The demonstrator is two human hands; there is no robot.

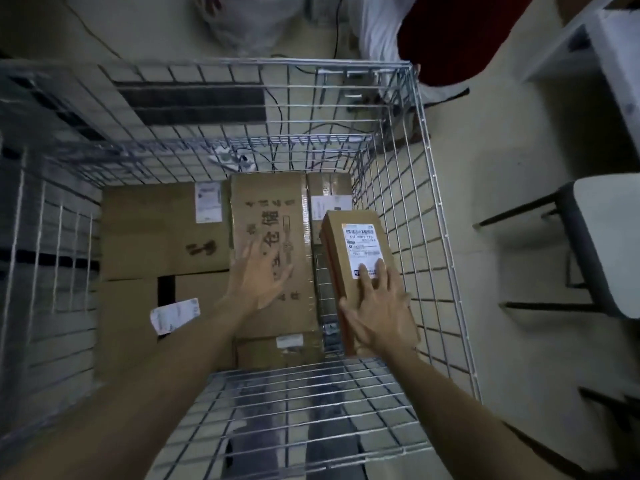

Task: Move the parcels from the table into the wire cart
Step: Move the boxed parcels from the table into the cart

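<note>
On a pale floor, in the wire cart [408, 202], the right hand [377, 306] presses straight fingers on a small parcel [358, 247] by the right wall, the left hand [258, 275] spread and empty: ease it level into the gap beside the cartons [270, 220].

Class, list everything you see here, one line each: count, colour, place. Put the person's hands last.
Silver wire cart: one, silver, centre, on the floor.
Brown cardboard parcels: about five, brown, lying inside the cart.
Small brown labelled parcel: one, brown, by the cart's right wall.
White-seated, dark-framed chair: one, right of the cart.
Dark cables: several, black, floor beyond the cart.
Left hand: one, open, above the printed centre parcel.
Right hand: one, fingers flat on the small parcel's label.
</note>
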